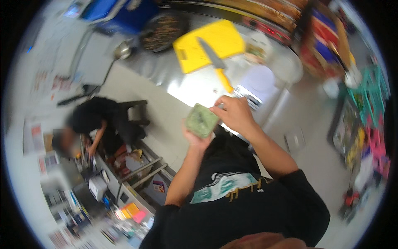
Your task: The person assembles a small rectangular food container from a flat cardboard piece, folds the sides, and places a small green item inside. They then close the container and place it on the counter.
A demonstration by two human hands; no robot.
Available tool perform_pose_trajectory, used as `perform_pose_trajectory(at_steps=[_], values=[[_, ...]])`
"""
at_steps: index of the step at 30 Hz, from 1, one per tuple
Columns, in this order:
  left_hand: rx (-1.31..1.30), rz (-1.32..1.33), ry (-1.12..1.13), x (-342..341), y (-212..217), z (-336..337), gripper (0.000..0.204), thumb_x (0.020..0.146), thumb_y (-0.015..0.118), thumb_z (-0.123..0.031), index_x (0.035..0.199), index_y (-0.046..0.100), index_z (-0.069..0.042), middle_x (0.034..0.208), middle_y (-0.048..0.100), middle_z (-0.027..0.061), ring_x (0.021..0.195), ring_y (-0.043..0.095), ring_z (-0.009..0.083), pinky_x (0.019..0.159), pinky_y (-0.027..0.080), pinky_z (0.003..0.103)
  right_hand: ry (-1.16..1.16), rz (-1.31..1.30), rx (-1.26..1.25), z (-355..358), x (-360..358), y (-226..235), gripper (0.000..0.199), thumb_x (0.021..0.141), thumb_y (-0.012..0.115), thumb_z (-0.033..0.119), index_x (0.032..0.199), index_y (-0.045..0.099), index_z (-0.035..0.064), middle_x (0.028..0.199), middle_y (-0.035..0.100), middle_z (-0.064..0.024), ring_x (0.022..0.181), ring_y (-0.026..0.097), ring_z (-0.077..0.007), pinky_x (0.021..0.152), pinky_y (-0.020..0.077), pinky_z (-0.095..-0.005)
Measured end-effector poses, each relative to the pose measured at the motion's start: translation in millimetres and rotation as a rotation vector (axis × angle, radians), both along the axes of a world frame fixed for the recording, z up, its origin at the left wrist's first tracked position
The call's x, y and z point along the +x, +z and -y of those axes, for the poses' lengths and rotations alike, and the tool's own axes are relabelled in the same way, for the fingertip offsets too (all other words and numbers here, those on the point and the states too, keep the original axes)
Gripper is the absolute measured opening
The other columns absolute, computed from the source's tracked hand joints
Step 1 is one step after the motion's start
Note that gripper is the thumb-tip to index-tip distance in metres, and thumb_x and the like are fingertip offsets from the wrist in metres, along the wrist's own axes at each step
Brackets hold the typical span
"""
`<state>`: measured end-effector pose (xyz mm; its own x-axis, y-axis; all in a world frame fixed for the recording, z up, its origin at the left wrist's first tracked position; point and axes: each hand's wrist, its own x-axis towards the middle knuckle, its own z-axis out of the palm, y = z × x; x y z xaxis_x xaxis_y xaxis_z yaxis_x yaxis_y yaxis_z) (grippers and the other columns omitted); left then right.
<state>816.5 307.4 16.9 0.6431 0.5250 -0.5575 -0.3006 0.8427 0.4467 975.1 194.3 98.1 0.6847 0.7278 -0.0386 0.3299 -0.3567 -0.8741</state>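
My left hand (pixel 198 139) is closed around a small square tub of green contents (pixel 202 120), held in front of my body. A darker patch shows in the middle of the green; what it is stays too blurred to tell. The fingers of my right hand (pixel 236 113) are pinched together at the tub's right upper corner. Whether they grip its rim or something small cannot be made out. Just beyond the right hand are a white kitchen scale (pixel 256 83) and a large knife with a yellow handle (pixel 224 79), its blade lying over a yellow cutting board (pixel 234 37).
A dark round pan of brown pieces (pixel 163 33) and a blue bin (pixel 120 16) stand at the far left of the steel counter (pixel 145 79). Round clear lids (pixel 288 66) lie beside the scale. Another person (pixel 103 120) sits at the left by a desk. Turquoise crates (pixel 371 91) stand right.
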Motion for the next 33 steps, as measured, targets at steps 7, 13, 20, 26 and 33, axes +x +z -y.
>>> perform_pose_trajectory(at_steps=[7,13,20,26,33], values=[[-0.121,-0.041,0.033,-52.3,-27.0,42.6,0.077,0.094,0.042,-0.066,0.144,0.056,-0.01,0.138,0.061,0.0217,0.131,0.057,0.0448,0.115,0.041,0.066,-0.539,0.307,-0.476,212.6,21.1,-97.1,0.083,0.079,0.087,0.027,0.15,0.048,0.0094,0.146,0.052,-0.0258,0.139,0.045,-0.0441,0.115,0.0368,-0.0556],[-0.123,0.005,-0.049,-60.2,-29.3,82.0,0.077,0.093,0.04,-0.068,0.147,0.055,-0.014,0.141,0.06,0.0197,0.133,0.056,0.0441,0.115,0.042,0.065,-0.424,0.22,-0.771,303.6,-25.8,-109.5,0.112,0.074,0.091,0.033,0.163,0.027,0.0099,0.157,0.039,-0.0263,0.142,0.041,-0.0458,0.117,0.0328,-0.0605],[-0.013,0.162,-0.211,-59.9,-22.4,167.2,0.074,0.098,0.034,-0.064,0.148,0.053,-0.014,0.146,0.057,0.0134,0.135,0.054,0.0395,0.114,0.04,0.066,-0.465,0.123,-0.285,284.0,-80.9,-71.0,0.108,0.071,0.09,0.035,0.16,0.034,0.0071,0.149,0.047,-0.0245,0.137,0.046,-0.0437,0.114,0.0392,-0.052],[-0.033,0.216,-0.3,-79.6,10.7,271.9,0.08,0.103,0.026,-0.064,0.149,0.052,-0.005,0.148,0.057,0.0141,0.136,0.054,0.0325,0.115,0.042,0.047,-0.103,0.368,-0.108,284.1,-166.6,22.6,0.108,0.068,0.091,0.034,0.157,0.038,0.0041,0.146,0.05,-0.022,0.133,0.049,-0.0402,0.111,0.0408,-0.0494],[-0.03,0.23,-0.445,-100.6,40.3,363.5,0.077,0.104,0.027,-0.062,0.149,0.051,-0.005,0.143,0.06,0.0122,0.133,0.057,0.0289,0.113,0.044,0.044,-0.177,0.426,-0.229,365.2,-205.3,33.9,0.108,0.066,0.09,0.036,0.155,0.04,0.003,0.141,0.052,-0.0212,0.125,0.051,-0.0413,0.105,0.043,-0.0507]])
